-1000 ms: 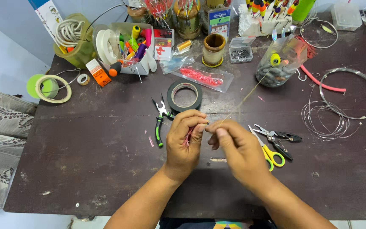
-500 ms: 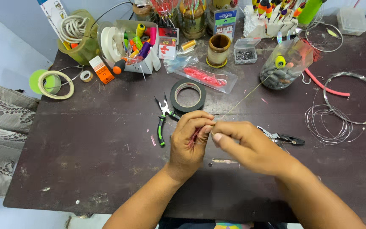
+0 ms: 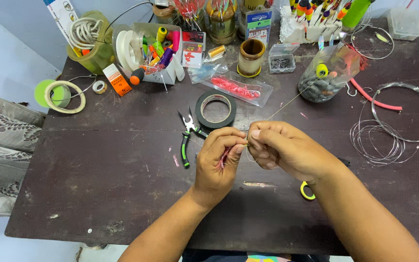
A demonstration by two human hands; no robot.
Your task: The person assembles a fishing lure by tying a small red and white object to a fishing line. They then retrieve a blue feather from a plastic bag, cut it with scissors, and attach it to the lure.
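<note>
Both hands meet over the middle of the dark table [image 3: 98, 194]: the left hand [image 3: 217, 162] is curled shut on a small red piece [image 3: 224, 156], and the right hand [image 3: 282, 150] pinches a thin line [image 3: 287, 102] that runs up and away toward the clear jar [image 3: 328, 73]. What exactly sits between the fingertips is too small to tell, perhaps a knot. Such a line looks light, limp and slippery, best pinched close to the joint; the red piece seems soft. Behind lie a clear packet of red bits [image 3: 238, 88], a small orange box [image 3: 117, 80] at the left, and a blue-and-white card [image 3: 259, 22] standing at the back.
</note>
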